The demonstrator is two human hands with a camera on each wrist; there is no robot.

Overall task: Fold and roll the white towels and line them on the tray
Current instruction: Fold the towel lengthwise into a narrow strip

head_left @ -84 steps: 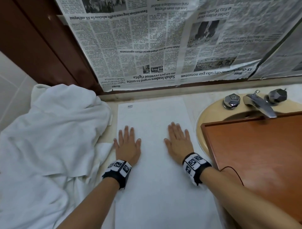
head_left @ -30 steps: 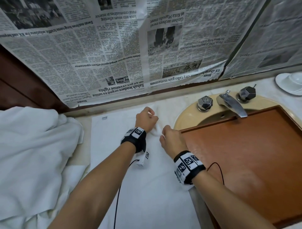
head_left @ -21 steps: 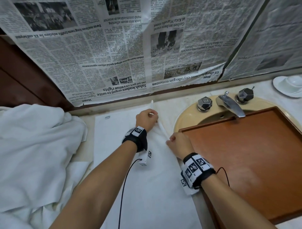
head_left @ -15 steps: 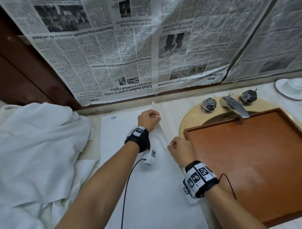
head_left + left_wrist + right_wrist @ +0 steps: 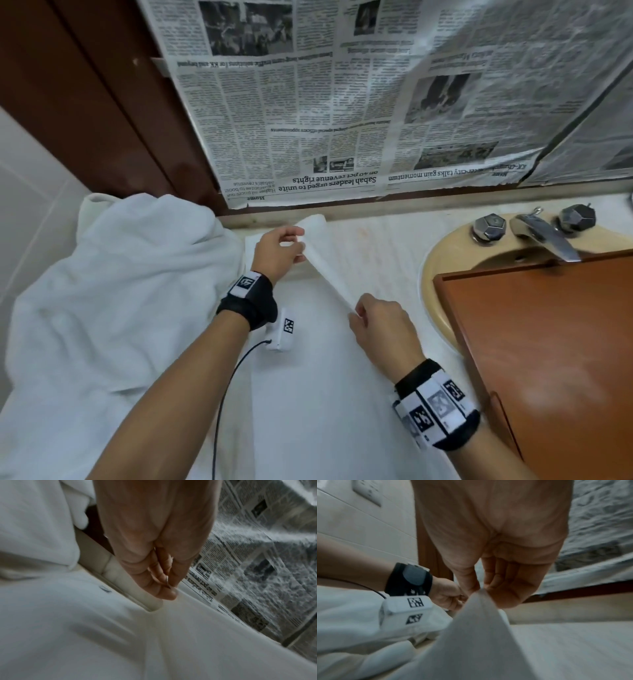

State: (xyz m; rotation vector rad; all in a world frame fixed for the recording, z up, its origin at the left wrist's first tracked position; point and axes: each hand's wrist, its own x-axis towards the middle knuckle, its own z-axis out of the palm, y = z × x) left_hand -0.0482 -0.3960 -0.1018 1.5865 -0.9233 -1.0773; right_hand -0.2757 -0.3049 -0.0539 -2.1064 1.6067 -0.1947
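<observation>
A flat white towel [image 5: 318, 394] lies lengthwise on the counter in front of me. Its right long edge is lifted off the counter and carried leftward over the rest. My left hand [image 5: 291, 245] pinches that edge near the far corner, seen in the left wrist view as fingertips closed on cloth [image 5: 169, 588]. My right hand [image 5: 359, 313] pinches the same edge nearer to me, the towel [image 5: 481, 628] rising to its fingers. The brown wooden tray [image 5: 548, 359] sits over the sink at right, bare.
A heap of crumpled white towels [image 5: 113, 308] fills the left side against the tiled wall. The cream sink rim [image 5: 431, 267] with chrome tap [image 5: 544, 236] and two knobs lies behind the tray. Newspaper [image 5: 376, 102] covers the wall behind; bare marble counter [image 5: 383, 253] shows beside the towel.
Both hands went from lying flat on the towel to pinching its right edge, and have since lifted it and carried it leftward, uncovering counter by the sink.
</observation>
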